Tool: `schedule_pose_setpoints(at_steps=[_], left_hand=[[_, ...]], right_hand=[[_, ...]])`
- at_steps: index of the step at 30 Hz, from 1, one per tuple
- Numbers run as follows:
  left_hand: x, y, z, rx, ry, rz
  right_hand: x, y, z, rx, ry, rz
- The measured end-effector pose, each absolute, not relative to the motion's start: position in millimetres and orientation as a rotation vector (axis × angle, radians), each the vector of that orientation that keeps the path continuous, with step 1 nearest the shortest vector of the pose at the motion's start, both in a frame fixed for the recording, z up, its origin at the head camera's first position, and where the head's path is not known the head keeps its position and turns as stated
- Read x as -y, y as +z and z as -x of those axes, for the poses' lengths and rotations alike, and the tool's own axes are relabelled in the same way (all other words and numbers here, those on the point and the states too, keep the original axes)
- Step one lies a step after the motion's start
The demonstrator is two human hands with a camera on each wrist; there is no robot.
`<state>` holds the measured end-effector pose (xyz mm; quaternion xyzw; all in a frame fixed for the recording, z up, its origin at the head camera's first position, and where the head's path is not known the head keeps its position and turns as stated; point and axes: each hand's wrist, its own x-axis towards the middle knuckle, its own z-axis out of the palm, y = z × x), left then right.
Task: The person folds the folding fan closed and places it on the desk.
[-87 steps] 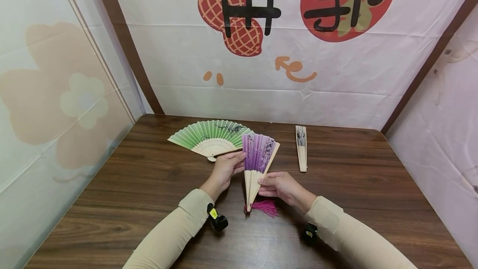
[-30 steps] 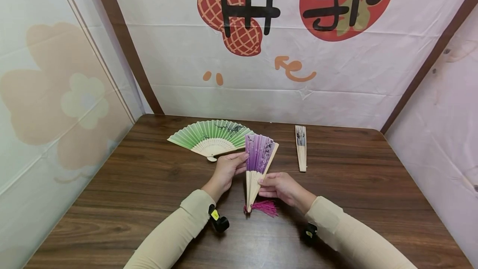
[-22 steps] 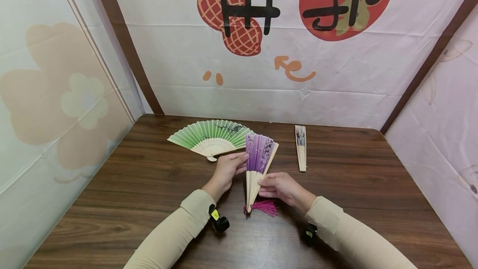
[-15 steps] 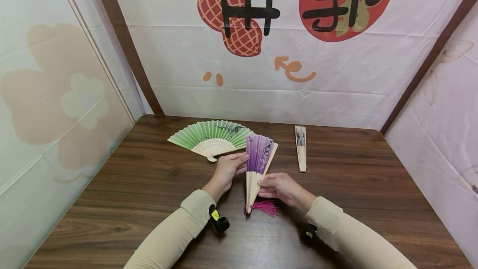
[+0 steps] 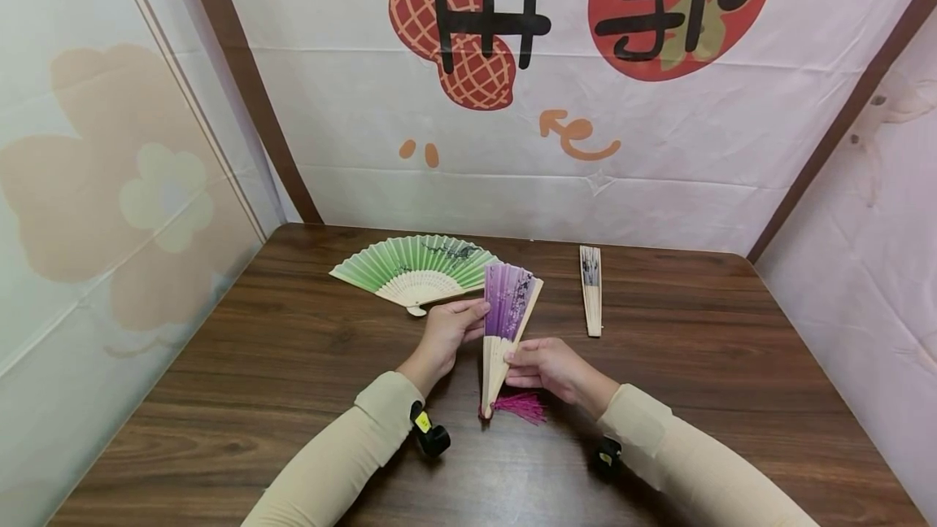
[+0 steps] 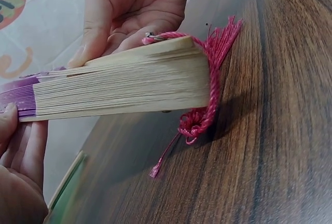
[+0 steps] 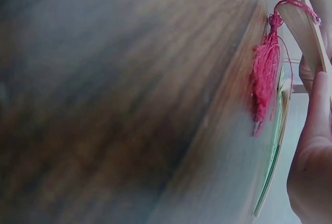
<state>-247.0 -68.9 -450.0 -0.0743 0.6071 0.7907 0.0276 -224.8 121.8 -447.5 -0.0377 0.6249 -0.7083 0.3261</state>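
Between my two hands is a purple folding fan (image 5: 507, 299) with pale wooden ribs, partly spread and held above the table. My left hand (image 5: 445, 336) pinches the left side of its pleated cloth. Lower down, my right hand (image 5: 549, 366) grips the ribs on the right side, thumb in front. From the rivet end hangs a magenta tassel (image 5: 521, 407). The left wrist view shows the stacked rib edges (image 6: 124, 86) and the looped pink cord (image 6: 212, 79). In the right wrist view my right hand (image 7: 314, 167) is at the edge, its hold mostly cut off.
A spread green folding fan (image 5: 417, 267) lies behind my left hand, overlapped in view by the purple one. A folded fan with grey-patterned cloth (image 5: 591, 293) lies at the back right. The brown wooden table (image 5: 293, 397) ends at a printed cloth wall (image 5: 468, 193).
The purple fan has become slightly narrower; its left edge and my left hand have moved a little to the right. My right hand stays nearly in place. The other fans lie still.
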Motion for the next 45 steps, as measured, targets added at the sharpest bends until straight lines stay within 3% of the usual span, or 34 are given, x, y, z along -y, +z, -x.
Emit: schedule_pose_setpoints(at_steps=[45], left_hand=[[63.9,-451.7,244.4,-1.921,2.405,0.241]], right_hand=[[-121.7,-444.1,225.3,-1.748,-1.818,0.113]])
